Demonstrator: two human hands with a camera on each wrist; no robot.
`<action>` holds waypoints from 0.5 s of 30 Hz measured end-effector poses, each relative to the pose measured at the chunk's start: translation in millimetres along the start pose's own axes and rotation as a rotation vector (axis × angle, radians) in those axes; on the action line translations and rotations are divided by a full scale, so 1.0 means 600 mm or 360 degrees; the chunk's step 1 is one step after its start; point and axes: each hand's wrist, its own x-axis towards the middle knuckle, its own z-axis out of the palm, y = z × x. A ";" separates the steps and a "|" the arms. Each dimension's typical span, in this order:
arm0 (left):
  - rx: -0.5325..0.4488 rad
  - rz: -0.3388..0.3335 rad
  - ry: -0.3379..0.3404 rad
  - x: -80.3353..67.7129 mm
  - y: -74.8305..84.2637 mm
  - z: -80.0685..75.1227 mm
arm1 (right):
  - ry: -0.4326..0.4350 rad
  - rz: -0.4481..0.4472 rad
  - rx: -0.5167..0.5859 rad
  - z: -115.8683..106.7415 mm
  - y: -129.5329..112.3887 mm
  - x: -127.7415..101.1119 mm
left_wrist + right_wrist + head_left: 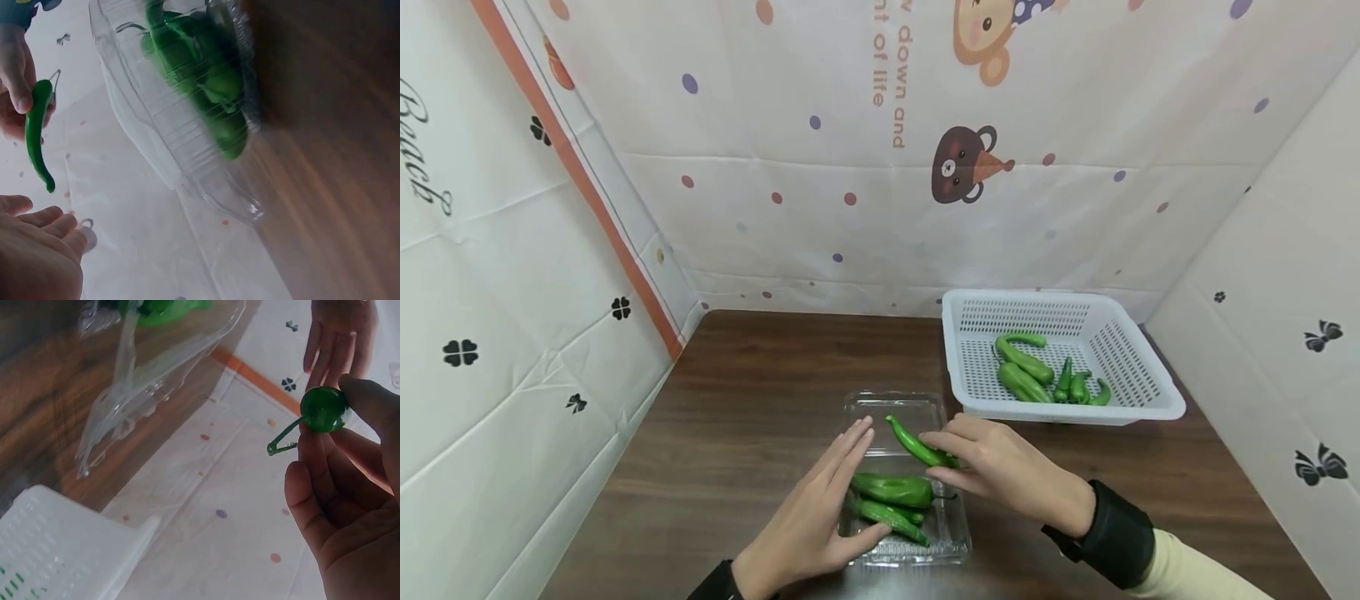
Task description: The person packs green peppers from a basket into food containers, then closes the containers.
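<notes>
Between its thumb and fingers my right hand (1000, 467) pinches a green chili pepper (916, 443), held above a clear plastic clamshell box (951, 546). The right wrist view shows that pepper (324, 409) end-on, its thin stem sticking out. My left hand (820, 508) is at the box's left side with fingers extended and holds nothing. Several green peppers (891, 490) lie in the box's near half, and its lid (895, 412) lies folded back. In the left wrist view the peppers (187, 62) show through the box wall.
A white perforated basket (958, 367) with several green peppers (1028, 362) stands at the back right of the brown wooden table (730, 417). Printed cloth (850, 233) hangs behind and along both sides.
</notes>
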 end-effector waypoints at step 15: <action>-0.0123 -0.0237 -0.0025 -0.065 -0.016 0.006 | -0.0171 -0.0015 0.0054 0.055 -0.047 0.012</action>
